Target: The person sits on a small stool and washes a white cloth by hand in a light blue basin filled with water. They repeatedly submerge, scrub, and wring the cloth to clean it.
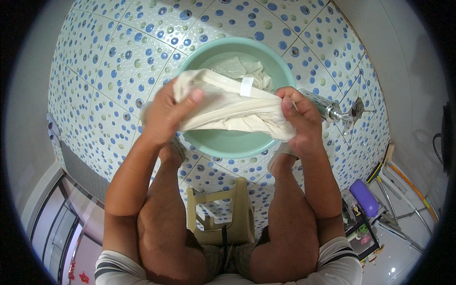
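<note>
A cream cloth garment (232, 107) is stretched between my two hands over a pale green basin (228, 151). It has a band along its upper edge with a small white tag (246, 87). My left hand (166, 111) grips the left end, thumb on top, slightly blurred. Pinched in my right hand (302, 116) is the other end, bunched and hanging a little lower. Water stands in the basin, and more pale wet cloth (242, 69) lies in it toward the far side. The garment hides the middle of the basin.
A silvery pump bottle (323, 104) stands right of the basin, with a floor drain (357, 107) beyond it. Between my legs is a beige plastic stool (241, 209). Tubular metal frames (403, 209) and a purple object (364, 197) are at the lower right.
</note>
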Available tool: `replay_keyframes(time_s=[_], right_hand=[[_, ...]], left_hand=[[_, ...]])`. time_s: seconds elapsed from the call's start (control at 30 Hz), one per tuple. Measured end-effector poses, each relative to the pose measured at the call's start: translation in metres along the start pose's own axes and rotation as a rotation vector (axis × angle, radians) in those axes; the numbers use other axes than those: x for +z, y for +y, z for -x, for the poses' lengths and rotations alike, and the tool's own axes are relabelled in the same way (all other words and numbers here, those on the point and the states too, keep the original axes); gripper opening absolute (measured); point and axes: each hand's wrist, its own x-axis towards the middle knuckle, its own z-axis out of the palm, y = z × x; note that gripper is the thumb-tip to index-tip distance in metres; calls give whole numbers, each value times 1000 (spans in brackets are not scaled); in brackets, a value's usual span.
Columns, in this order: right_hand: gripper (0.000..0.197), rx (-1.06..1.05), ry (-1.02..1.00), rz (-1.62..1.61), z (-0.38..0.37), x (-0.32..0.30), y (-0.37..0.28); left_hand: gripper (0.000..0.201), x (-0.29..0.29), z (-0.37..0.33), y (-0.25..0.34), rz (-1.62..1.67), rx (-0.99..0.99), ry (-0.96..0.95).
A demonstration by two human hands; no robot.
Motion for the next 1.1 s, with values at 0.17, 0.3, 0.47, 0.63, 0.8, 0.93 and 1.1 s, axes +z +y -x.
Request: replay_keyframes(time_s=[0.17,0.3,0.47,0.63,0.8,0.93,1.1], right_hand=[[24,56,-71,42,1,17,-1],[20,63,-61,59,0,15,8],[18,75,-11,-141,2,-1,15],[23,56,6,202,1,11,6],[29,88,39,539,-3,11,1],[27,-76,224,402,-6,-1,25],[26,-188,488,699,-41,-13,73]], left_hand=[[71,46,-4,5,4,-11,-167],[47,44,-14,-8,43,-116,-216],[41,28,-10,-4,221,-85,-82],[43,29,-1,4,156,-28,-90],[48,25,2,8,37,82,-133],[50,25,-4,0,54,28,-65],[66,16,-33,-55,-219,106,108]])
